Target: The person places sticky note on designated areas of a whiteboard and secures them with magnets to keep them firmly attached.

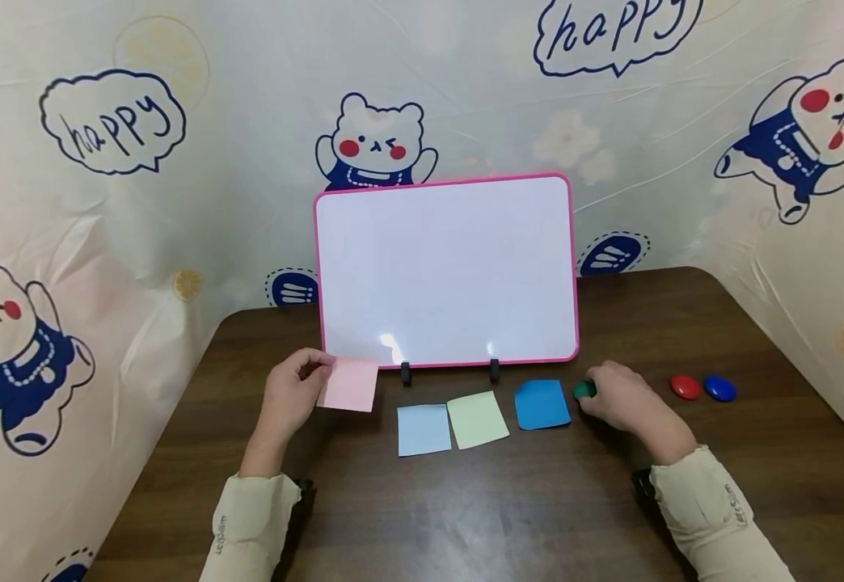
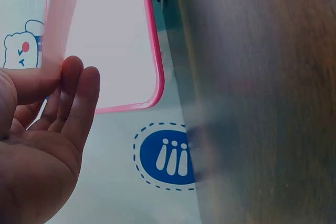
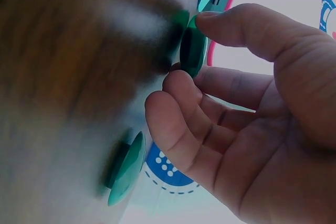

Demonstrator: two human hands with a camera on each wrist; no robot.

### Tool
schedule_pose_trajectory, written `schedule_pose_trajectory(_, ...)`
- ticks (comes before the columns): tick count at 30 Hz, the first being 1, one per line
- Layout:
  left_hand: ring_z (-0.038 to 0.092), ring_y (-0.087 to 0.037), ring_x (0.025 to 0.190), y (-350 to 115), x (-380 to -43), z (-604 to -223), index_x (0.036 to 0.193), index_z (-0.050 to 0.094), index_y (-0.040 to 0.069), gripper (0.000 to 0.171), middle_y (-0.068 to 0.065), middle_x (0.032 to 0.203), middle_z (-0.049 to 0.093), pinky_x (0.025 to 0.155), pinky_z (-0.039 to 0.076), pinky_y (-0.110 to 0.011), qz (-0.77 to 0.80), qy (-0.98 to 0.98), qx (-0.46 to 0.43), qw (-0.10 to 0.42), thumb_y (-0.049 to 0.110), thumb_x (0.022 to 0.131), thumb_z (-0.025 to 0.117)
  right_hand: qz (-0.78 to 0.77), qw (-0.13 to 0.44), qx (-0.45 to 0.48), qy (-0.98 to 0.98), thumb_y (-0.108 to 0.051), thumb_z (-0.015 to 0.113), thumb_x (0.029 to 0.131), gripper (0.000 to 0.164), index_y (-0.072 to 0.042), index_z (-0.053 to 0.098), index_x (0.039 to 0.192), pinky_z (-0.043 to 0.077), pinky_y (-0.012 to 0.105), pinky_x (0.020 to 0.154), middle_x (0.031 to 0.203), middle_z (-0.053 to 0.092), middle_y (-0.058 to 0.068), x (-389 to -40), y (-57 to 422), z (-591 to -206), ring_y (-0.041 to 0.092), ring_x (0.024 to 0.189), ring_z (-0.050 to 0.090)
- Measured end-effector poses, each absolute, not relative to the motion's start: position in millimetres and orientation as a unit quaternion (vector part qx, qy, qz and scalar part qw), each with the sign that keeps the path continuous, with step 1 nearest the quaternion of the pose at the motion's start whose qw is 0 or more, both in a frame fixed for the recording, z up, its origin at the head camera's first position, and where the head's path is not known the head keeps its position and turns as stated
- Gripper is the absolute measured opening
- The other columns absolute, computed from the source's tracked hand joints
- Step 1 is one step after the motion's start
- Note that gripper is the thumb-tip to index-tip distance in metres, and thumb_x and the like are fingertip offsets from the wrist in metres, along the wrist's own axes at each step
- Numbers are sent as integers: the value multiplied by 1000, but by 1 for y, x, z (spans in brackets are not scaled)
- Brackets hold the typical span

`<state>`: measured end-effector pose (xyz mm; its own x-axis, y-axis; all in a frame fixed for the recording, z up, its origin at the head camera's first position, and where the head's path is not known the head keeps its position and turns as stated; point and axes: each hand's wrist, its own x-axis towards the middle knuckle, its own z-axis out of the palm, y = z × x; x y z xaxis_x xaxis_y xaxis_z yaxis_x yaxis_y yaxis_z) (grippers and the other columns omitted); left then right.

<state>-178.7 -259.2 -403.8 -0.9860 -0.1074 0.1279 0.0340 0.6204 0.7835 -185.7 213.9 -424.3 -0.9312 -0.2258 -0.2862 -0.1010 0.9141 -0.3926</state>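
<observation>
Pink paper (image 1: 350, 385) is pinched by the left hand (image 1: 293, 392), a green disc (image 1: 583, 390) by the right hand (image 1: 617, 396).

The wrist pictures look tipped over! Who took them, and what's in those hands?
No robot, just a person's bare hands. One camera on the head looks forward and down; one on each wrist looks at that hand, so the table seems tipped. The left hand pinches a pink note; the right hand pinches a green disc. Another green disc is nearby. On the table stands a whiteboard. In front lie a light blue note, a pale green note and a darker blue note. Farther right: a red disc and a blue disc.
</observation>
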Motion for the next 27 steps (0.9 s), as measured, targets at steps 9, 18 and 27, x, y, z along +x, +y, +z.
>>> schedule_pose_trajectory(9,55,-29,103,-258,-181,-404,122,72,7,26,-11,123,63,89,49,-42,-429,-899,-1,86,3,100,59,-187,162,-89,965,-16,73,91,43,14,61,120,50,44,74,100,59,17,-186,216,-424,30,84,52)
schedule_pose_trajectory(18,54,-26,103,-258,-182,-406,130,70,11,32,-7,130,59,82,51,-24,-437,-895,-14,90,6,100,59,-192,172,-84,963,-17,72,92,43,13,61,121,50,44,73,99,58,16,-186,217,-424,30,84,52)
schedule_pose_trajectory(27,54,-28,104,-258,-186,-406,137,65,13,40,-6,137,53,80,55,-31,-423,-903,-25,71,8,98,59,-188,165,-93,964,-16,72,92,42,14,61,121,50,46,75,100,58,18,-186,217,-427,31,85,52)
